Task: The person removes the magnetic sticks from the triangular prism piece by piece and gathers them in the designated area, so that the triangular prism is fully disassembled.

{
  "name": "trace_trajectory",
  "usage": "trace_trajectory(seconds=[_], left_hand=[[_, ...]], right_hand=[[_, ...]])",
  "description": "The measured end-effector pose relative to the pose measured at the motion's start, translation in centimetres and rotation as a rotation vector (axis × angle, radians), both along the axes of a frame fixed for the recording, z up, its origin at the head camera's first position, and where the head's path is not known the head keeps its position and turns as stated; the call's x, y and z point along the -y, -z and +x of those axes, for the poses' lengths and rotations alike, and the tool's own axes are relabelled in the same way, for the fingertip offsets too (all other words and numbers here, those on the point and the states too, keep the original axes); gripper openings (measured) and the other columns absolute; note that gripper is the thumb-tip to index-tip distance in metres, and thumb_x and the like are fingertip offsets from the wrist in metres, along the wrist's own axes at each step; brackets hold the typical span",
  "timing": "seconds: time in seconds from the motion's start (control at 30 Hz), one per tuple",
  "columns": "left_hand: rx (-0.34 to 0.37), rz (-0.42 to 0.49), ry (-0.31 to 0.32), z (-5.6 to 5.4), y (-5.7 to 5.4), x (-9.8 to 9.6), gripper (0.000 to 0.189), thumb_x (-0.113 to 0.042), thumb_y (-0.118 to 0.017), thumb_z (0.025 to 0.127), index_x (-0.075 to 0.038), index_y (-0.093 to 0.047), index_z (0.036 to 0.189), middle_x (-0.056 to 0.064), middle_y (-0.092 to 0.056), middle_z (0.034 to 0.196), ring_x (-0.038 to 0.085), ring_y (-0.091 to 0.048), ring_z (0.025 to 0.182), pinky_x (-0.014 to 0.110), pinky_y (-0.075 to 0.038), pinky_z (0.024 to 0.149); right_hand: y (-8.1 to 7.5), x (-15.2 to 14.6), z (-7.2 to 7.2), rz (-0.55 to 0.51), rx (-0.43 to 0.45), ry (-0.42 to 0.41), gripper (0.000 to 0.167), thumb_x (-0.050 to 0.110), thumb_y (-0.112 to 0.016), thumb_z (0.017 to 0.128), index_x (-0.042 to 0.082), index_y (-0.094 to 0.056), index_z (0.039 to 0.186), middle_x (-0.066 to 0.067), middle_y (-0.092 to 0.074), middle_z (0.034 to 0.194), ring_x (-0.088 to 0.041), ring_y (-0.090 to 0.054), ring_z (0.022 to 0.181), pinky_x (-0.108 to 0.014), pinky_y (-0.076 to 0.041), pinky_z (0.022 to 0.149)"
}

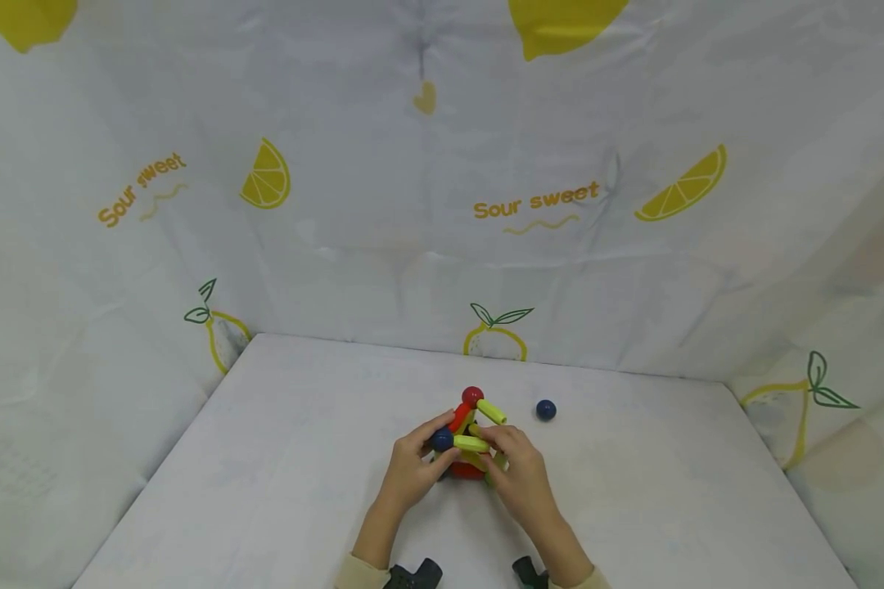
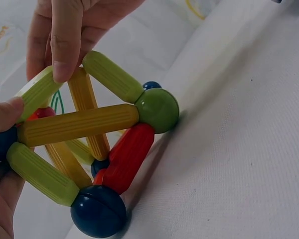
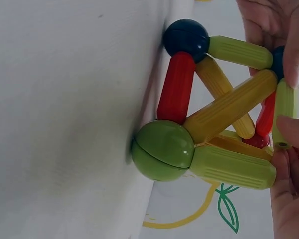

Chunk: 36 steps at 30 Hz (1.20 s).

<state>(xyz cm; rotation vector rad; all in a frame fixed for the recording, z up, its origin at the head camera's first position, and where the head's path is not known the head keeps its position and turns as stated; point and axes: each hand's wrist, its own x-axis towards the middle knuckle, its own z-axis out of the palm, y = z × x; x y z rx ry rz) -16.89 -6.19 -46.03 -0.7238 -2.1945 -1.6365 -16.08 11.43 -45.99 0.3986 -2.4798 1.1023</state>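
Note:
A frame of magnetic building rods and balls stands on the table, between both hands. At its upper near corner my left hand [image 1: 407,468] holds a blue ball [image 1: 442,439]. My right hand [image 1: 521,474] pinches the free end of a light green rod [image 3: 286,107] that runs from that ball. A red ball [image 1: 473,397] tops the far side, with another light green rod [image 1: 492,411] jutting out from it. Lower down, a green ball [image 2: 158,110] and a blue ball [image 2: 98,211] are joined by a red rod [image 2: 132,157]. Yellow rods [image 3: 234,107] slant upward; fingers hide some joints.
A loose blue ball [image 1: 546,410] lies on the white table [image 1: 656,491], behind and to the right of the frame. White cloth walls [image 1: 383,204] printed with lemons rise at the table's back and sides.

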Motion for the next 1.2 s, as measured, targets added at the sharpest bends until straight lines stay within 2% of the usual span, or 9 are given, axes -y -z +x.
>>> trace_trajectory(seconds=[0.13,0.27,0.37,0.57,0.7,0.83,0.93,1.07,1.2], left_hand=[[-0.006,-0.010,-0.008,0.1,-0.1,0.0,0.047,0.000,-0.072,0.079,0.007,-0.057,0.123,0.025,-0.059,0.126,0.037,-0.059,0.113,0.039,-0.055,0.084],[-0.011,-0.024,-0.011,0.1,-0.2,0.0,0.048,-0.001,-0.073,0.079,0.006,-0.057,0.124,0.025,-0.059,0.126,0.037,-0.059,0.113,0.039,-0.055,0.084],[-0.020,-0.021,-0.003,0.1,-0.1,0.0,0.049,0.000,-0.073,0.078,0.007,-0.057,0.124,0.025,-0.058,0.126,0.038,-0.058,0.114,0.040,-0.055,0.083],[-0.027,-0.013,-0.008,0.0,0.2,-0.1,0.051,0.004,-0.073,0.075,0.007,-0.057,0.124,0.026,-0.058,0.126,0.039,-0.058,0.114,0.042,-0.054,0.083],[-0.016,-0.024,-0.027,-0.1,0.4,-0.1,0.050,0.006,-0.072,0.075,0.007,-0.057,0.124,0.026,-0.058,0.125,0.039,-0.058,0.113,0.043,-0.055,0.081],[-0.009,-0.035,-0.035,-0.1,0.4,-0.1,0.050,0.005,-0.073,0.075,0.005,-0.058,0.123,0.025,-0.059,0.125,0.038,-0.059,0.114,0.042,-0.055,0.082],[-0.005,-0.038,-0.031,-0.1,0.3,-0.1,0.052,0.002,-0.074,0.075,0.005,-0.058,0.124,0.023,-0.059,0.126,0.037,-0.058,0.115,0.040,-0.055,0.083],[-0.023,-0.035,-0.028,-0.1,0.2,0.0,0.052,0.001,-0.075,0.075,0.005,-0.057,0.124,0.023,-0.059,0.126,0.037,-0.059,0.114,0.039,-0.055,0.083],[-0.069,-0.028,-0.026,0.0,0.1,0.1,0.052,0.003,-0.075,0.074,0.008,-0.057,0.122,0.026,-0.059,0.124,0.039,-0.059,0.112,0.040,-0.056,0.081]], right_hand=[[0.2,0.0,0.0,0.056,-0.043,0.013,0.032,0.001,-0.076,0.075,0.007,-0.070,0.106,0.001,-0.067,0.102,-0.009,-0.060,0.092,-0.026,-0.056,0.078],[0.4,-0.2,0.0,0.004,-0.071,-0.014,0.029,0.002,-0.075,0.077,0.007,-0.069,0.106,0.002,-0.066,0.101,-0.010,-0.061,0.088,-0.027,-0.057,0.074],[0.4,-0.5,0.0,-0.089,-0.052,-0.051,0.026,0.004,-0.073,0.079,0.006,-0.069,0.105,0.002,-0.066,0.099,-0.009,-0.061,0.084,-0.024,-0.057,0.072],[0.3,-0.9,-0.2,-0.359,0.172,-0.155,0.025,0.013,-0.070,0.084,0.002,-0.069,0.107,-0.012,-0.070,0.107,-0.006,-0.067,0.090,-0.016,-0.055,0.078],[0.1,-1.4,-0.3,-0.462,0.325,-0.198,0.029,0.017,-0.069,0.086,0.000,-0.068,0.110,-0.015,-0.069,0.112,-0.005,-0.067,0.092,-0.016,-0.055,0.078],[-0.3,-2.6,-0.3,-0.547,0.372,-0.224,0.030,0.016,-0.068,0.087,-0.002,-0.066,0.111,-0.014,-0.067,0.112,-0.007,-0.066,0.093,-0.018,-0.055,0.080],[-0.7,-4.2,-0.4,-0.569,0.325,-0.203,0.029,0.013,-0.067,0.087,-0.003,-0.064,0.111,-0.006,-0.067,0.109,-0.007,-0.065,0.093,-0.018,-0.055,0.080],[-0.7,-7.2,-0.7,-0.615,0.272,-0.110,0.031,0.009,-0.065,0.088,-0.009,-0.059,0.113,0.004,-0.066,0.106,-0.004,-0.064,0.095,-0.016,-0.054,0.082],[0.1,-10.6,-1.2,-0.715,0.301,0.011,0.035,0.009,-0.064,0.089,-0.010,-0.057,0.117,0.009,-0.065,0.106,-0.002,-0.063,0.096,-0.013,-0.052,0.084]])
